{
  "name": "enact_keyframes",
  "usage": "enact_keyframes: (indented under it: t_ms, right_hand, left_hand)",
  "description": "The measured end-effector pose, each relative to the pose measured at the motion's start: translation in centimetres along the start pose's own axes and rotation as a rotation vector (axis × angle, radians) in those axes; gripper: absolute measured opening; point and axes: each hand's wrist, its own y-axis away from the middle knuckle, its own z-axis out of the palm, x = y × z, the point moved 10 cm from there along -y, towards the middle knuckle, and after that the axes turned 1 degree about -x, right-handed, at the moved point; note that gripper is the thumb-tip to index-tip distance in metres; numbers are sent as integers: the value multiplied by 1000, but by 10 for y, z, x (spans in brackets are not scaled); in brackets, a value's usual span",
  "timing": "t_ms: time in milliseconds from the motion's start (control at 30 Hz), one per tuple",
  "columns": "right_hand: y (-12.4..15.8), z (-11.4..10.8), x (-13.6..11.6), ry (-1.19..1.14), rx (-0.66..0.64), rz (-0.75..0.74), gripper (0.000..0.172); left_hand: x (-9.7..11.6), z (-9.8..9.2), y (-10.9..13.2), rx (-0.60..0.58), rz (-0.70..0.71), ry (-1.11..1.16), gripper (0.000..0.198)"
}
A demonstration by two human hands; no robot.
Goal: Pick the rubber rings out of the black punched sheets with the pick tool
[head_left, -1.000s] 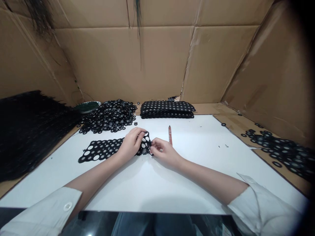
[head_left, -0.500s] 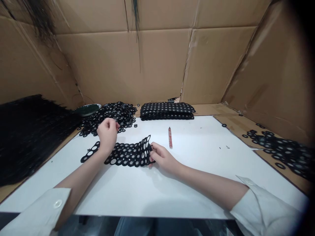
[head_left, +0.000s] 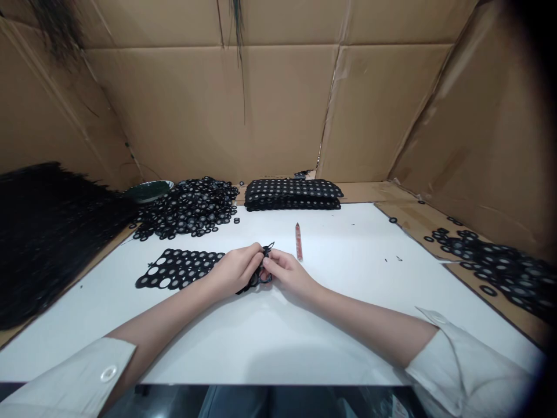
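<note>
A strip of mesh made of joined black rings (head_left: 183, 268) lies on the white table, its right end raised between my hands. My right hand (head_left: 289, 271) pinches that end with thumb and fingers. My left hand (head_left: 239, 267) is closed at the same end, fingertips close against my right ones, and covers the middle of the strip. A thin dark loop or strand (head_left: 270, 246) sticks up above the fingertips. Whether a separate ring sits between the left fingers is hidden.
Behind is a heap of loose black rings (head_left: 191, 203) beside a green dish (head_left: 150, 190). Folded ring mesh (head_left: 292, 194) lies at the back, a red pointed stick (head_left: 299, 242) before it. Black strands (head_left: 56, 244) fill the left; more rings (head_left: 505, 267) lie right. Cardboard walls (head_left: 278, 110) surround the table.
My left hand has come down and right from near the ring heap to the mesh's right end, meeting my right hand. The strip's left part now lies flatter and more uncovered.
</note>
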Motion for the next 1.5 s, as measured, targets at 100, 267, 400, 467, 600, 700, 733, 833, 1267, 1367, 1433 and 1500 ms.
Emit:
enact_keyframes:
  t_ms: [100, 267, 400, 467, 600, 700, 733, 833, 1267, 1367, 1433, 1500]
  right_hand:
    - [-1, -1, 3, -34, 0, 10, 19]
    - [-3, -4, 5, -101, 29, 43, 5]
    - [-4, -4, 7, -45, 22, 76, 7]
    - [-3, -6, 11, -8, 31, 109, 5]
    - [-2, -11, 15, -6, 73, 132, 12]
    - [-2, -13, 18, 6, 80, 163, 19]
    - [-1, -13, 19, 4, 78, 174, 21]
    - [-1, -12, 17, -29, 83, 179, 23]
    - [-18, 0, 9, -77, 58, 165, 26]
    - [-17, 5, 1, -24, -13, 124, 25]
    - [-12, 8, -8, 25, -71, 26, 23]
    - [-7, 10, -12, 93, -113, -42, 21]
  left_hand:
    - [3, -1, -1, -15, 22, 14, 21]
    - [-6, -6, -7, 85, -54, 140, 27]
    - [-44, -40, 1, 415, -262, 311, 27]
    - [-63, -61, 13, 617, -360, 344, 24]
    - [-51, -57, 7, 482, -323, -7, 23]
    - [-34, -33, 1, 292, -262, -226, 23]
    - [-31, -27, 0, 253, -256, -266, 24]
    - [-32, -20, 1, 203, -263, -333, 25]
    - [-38, -19, 4, 171, -290, -418, 26]
    - [-38, -19, 4, 153, -302, -479, 24]
    - [-37, -16, 4, 128, -309, -536, 24]
    - [-34, -9, 2, 84, -310, -596, 25]
